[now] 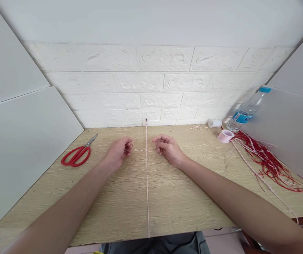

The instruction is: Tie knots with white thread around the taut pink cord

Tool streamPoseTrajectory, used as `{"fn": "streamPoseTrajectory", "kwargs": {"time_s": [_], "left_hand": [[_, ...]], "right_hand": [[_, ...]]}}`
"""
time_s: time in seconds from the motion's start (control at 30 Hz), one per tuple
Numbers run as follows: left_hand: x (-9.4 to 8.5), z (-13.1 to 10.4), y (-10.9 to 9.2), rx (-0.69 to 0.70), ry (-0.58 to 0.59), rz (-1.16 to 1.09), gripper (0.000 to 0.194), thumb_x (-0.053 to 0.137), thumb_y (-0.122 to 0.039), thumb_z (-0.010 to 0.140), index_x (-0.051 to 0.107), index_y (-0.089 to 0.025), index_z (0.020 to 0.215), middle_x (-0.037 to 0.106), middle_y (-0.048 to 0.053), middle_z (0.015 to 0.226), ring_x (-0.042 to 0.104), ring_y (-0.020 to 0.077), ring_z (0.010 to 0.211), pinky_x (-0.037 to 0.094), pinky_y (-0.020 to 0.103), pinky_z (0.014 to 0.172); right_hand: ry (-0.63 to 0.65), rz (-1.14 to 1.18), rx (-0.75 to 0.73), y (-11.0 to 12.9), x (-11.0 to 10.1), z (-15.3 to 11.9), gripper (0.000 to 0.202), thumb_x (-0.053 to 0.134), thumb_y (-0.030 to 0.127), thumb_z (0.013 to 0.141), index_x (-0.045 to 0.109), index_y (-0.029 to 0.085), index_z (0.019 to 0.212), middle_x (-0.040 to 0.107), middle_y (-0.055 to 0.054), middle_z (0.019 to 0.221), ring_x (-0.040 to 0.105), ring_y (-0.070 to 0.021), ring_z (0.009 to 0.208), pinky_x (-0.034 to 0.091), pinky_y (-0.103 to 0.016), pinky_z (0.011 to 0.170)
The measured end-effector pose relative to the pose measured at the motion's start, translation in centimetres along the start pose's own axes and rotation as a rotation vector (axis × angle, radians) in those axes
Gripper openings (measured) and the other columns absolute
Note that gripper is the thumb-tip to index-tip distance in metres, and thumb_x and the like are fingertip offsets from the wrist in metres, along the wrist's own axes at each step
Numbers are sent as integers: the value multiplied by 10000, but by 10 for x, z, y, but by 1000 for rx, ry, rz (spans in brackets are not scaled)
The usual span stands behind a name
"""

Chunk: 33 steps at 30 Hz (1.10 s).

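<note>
A pale pink cord (147, 190) runs taut from a small hole at the foot of the wall to the front edge of the table. Its far part is a knotted braid (146, 135). To the left of the braid, my left hand (119, 150) is closed on a thin thread (138, 150) that stretches across to the cord. On the other side, my right hand (168, 148) has its fingers curled round the thread's opposite end, close to the cord. The thread crosses the cord just below the braid.
Red-handled scissors (76, 155) lie at the left. Toward the right are a pink thread spool (225, 136), a white spool (215, 122), a water bottle (246, 111) and a heap of red cords (273, 164). White panels (22, 148) flank the table; a brick-patterned wall (151, 83) stands behind.
</note>
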<state>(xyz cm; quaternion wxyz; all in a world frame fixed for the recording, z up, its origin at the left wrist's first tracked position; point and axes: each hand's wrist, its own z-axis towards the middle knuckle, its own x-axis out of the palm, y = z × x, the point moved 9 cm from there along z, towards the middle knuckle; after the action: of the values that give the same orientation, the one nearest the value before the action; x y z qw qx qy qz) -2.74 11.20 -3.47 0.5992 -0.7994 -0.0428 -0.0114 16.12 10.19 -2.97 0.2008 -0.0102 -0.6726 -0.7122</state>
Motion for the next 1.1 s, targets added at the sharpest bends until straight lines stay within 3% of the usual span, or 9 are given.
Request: {"fn": "streamPoseTrajectory", "kwargs": {"time_s": [0.13,0.3,0.47,0.67,0.77,0.87,0.9,0.97,1.1], "left_hand": [[-2,0,-3,-1,-23,-73,243,649,-273,652,444,-169,573,513,-18,602,491,85,559,383,222,479],[12,-5,-4,-33,95,-169,236,686,-281,652,493,-161,590,480,-27,582,600,139,712,420,234,524],[20,-9,-5,7,189,-102,289,701,-357,665,517,-156,570,489,-11,588,595,163,718,429,261,547],[13,-14,-25,251,73,106,224,686,-377,697,652,-157,675,599,39,775,546,149,778,403,261,606],[40,-35,-33,350,251,286,248,607,-385,780,670,-175,665,616,40,764,536,147,739,407,282,665],[72,-66,-40,520,474,425,210,561,-328,825,716,-204,755,629,39,870,565,171,856,418,309,818],[77,-74,-43,579,484,447,233,541,-321,837,718,-205,739,628,40,898,565,177,889,414,313,846],[75,-77,-47,639,428,455,316,468,-316,872,705,-199,699,630,44,931,562,187,929,408,319,871],[47,-53,-43,610,126,591,243,510,-300,818,670,-205,663,635,17,811,566,184,825,407,313,800]], "right_hand": [[-41,177,47,-2,-4,1,162,650,195,702,611,173,857,539,23,663,522,-91,597,389,-235,581],[-74,266,104,-7,-9,2,192,661,193,678,591,176,856,551,17,653,594,-127,644,454,-259,624],[-29,-31,70,-6,-3,-1,160,596,238,721,588,187,873,477,46,573,504,-107,482,346,-224,427],[87,-556,-132,11,21,-13,193,564,257,778,593,195,959,498,41,636,477,-96,554,380,-228,526],[146,-676,-187,14,31,-17,210,572,302,795,581,191,973,503,37,655,453,-95,560,363,-223,524],[168,-749,-225,13,35,-18,152,554,324,813,565,173,805,502,27,651,426,-92,557,328,-218,505],[163,-765,-238,13,35,-18,172,539,317,822,548,168,736,499,24,641,416,-92,557,320,-218,506],[142,-775,-245,13,33,-17,228,507,313,845,539,165,676,504,18,626,405,-94,557,310,-221,509],[75,-716,-189,12,25,-14,249,484,365,879,616,178,782,558,5,646,431,-105,550,323,-229,508]]}}
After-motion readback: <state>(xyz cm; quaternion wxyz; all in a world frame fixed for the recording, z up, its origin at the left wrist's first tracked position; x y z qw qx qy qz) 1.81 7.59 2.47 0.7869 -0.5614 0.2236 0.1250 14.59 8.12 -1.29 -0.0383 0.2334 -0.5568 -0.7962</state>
